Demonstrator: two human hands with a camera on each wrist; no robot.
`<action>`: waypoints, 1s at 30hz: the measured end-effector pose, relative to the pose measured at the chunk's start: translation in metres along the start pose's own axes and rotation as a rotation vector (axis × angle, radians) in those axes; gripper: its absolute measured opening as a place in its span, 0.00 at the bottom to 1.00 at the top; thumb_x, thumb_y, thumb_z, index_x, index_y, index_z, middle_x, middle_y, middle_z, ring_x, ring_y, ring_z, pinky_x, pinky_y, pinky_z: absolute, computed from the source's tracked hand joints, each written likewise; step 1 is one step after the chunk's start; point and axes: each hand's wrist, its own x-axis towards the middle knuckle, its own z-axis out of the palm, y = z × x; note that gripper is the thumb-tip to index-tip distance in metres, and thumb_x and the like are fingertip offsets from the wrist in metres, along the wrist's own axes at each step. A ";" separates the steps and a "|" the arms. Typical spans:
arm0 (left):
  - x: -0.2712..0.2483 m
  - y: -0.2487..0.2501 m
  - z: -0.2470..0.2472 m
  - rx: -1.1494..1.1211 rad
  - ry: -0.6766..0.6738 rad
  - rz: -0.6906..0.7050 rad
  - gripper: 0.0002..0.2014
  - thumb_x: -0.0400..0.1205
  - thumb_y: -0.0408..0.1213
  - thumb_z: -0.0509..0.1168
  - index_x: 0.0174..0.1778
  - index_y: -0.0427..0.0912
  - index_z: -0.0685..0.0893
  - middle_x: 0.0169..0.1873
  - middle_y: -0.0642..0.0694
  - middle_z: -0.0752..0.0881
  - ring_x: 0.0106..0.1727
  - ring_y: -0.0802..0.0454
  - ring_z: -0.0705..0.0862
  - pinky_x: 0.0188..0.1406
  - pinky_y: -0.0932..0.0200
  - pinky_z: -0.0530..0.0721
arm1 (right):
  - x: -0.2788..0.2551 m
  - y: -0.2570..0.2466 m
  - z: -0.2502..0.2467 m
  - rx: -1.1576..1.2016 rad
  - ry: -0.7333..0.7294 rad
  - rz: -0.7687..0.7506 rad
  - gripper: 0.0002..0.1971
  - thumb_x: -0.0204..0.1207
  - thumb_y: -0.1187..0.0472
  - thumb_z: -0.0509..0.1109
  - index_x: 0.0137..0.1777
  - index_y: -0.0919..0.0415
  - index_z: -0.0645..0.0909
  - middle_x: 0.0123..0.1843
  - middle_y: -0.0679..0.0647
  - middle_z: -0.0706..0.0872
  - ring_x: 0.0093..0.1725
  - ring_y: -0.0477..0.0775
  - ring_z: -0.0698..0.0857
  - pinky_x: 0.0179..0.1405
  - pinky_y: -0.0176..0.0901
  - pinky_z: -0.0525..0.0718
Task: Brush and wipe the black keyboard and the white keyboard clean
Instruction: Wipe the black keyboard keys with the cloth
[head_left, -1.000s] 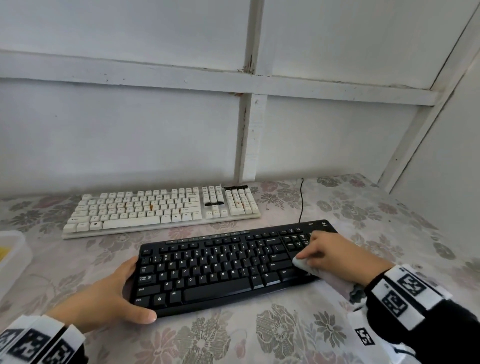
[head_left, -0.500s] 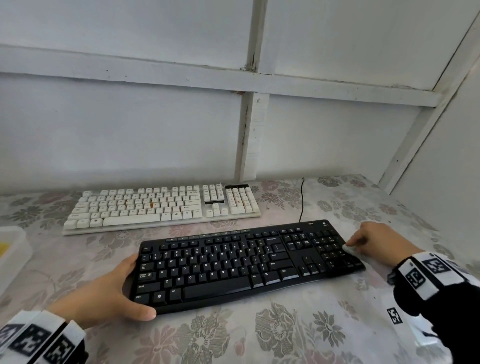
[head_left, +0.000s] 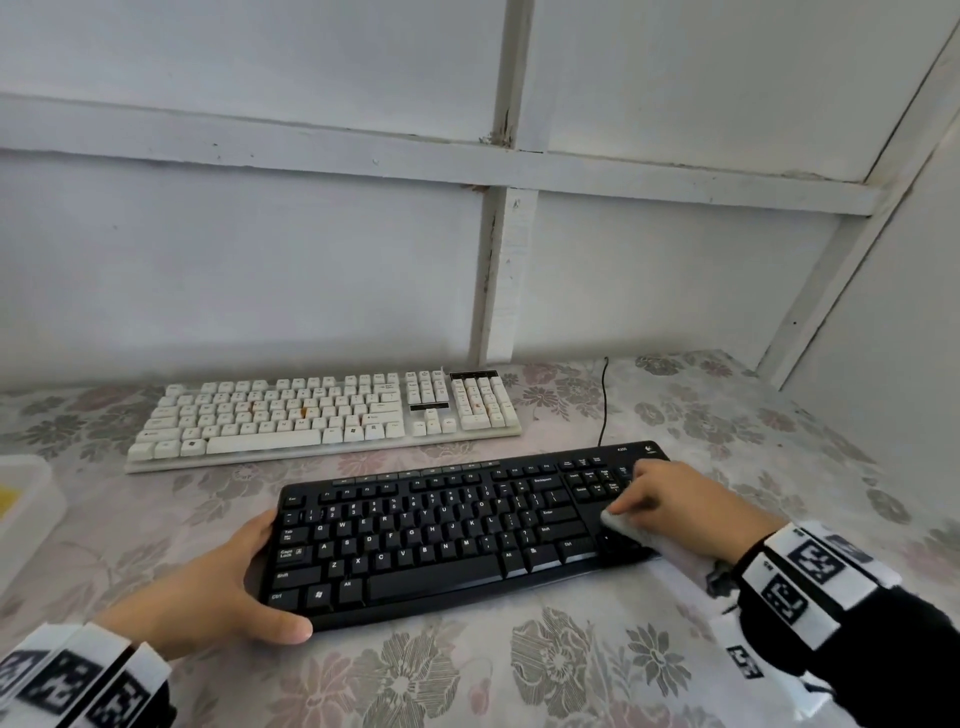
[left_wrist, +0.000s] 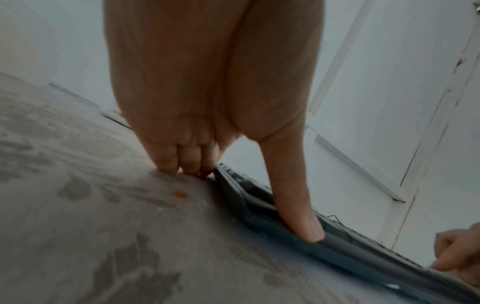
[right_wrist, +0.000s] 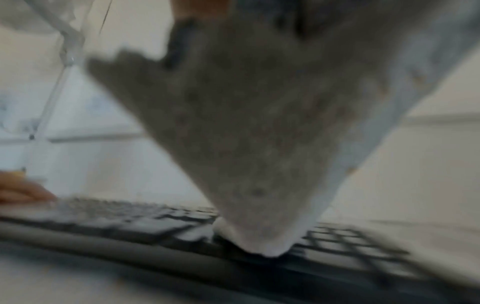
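Observation:
The black keyboard (head_left: 441, 530) lies near me on the table, with the white keyboard (head_left: 322, 415) behind it by the wall. My left hand (head_left: 223, 587) grips the black keyboard's left end, thumb (left_wrist: 298, 216) pressed on its front edge and curled fingertips (left_wrist: 182, 164) on the tablecloth beside it. My right hand (head_left: 670, 504) holds a white cloth (head_left: 623, 527) pressed onto the keys at the right of the black keyboard. In the blurred right wrist view the cloth (right_wrist: 259, 144) hangs down onto the black keyboard (right_wrist: 116, 224).
A pale plastic container (head_left: 21, 504) with something yellow inside stands at the left edge. A black cable (head_left: 605, 400) runs from the black keyboard toward the wall. A flowered tablecloth (head_left: 571, 665) covers the table. An orange crumb (left_wrist: 179, 193) lies near my left fingertips.
My right hand swept the cloth out past the keyboard's right end, then back left onto the keys by the number pad. The left hand has kept its hold.

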 end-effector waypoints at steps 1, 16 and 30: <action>0.000 -0.001 0.000 0.011 -0.002 0.001 0.69 0.40 0.43 0.88 0.78 0.55 0.58 0.64 0.64 0.75 0.66 0.56 0.77 0.74 0.49 0.71 | -0.004 0.009 -0.003 -0.017 0.015 0.045 0.09 0.78 0.52 0.68 0.52 0.49 0.89 0.40 0.39 0.73 0.38 0.35 0.74 0.32 0.24 0.70; -0.002 0.003 -0.001 0.144 0.017 -0.009 0.62 0.51 0.43 0.87 0.78 0.57 0.56 0.60 0.67 0.76 0.62 0.62 0.78 0.68 0.57 0.73 | -0.004 -0.033 -0.020 0.144 0.024 0.022 0.11 0.78 0.53 0.68 0.58 0.46 0.86 0.44 0.33 0.78 0.41 0.31 0.74 0.43 0.21 0.70; -0.002 0.005 -0.010 0.213 -0.086 0.025 0.67 0.48 0.38 0.86 0.78 0.56 0.50 0.61 0.73 0.67 0.69 0.67 0.70 0.66 0.70 0.71 | 0.030 -0.249 0.044 0.115 -0.112 -0.615 0.14 0.74 0.66 0.67 0.58 0.62 0.87 0.39 0.52 0.71 0.47 0.60 0.75 0.33 0.43 0.66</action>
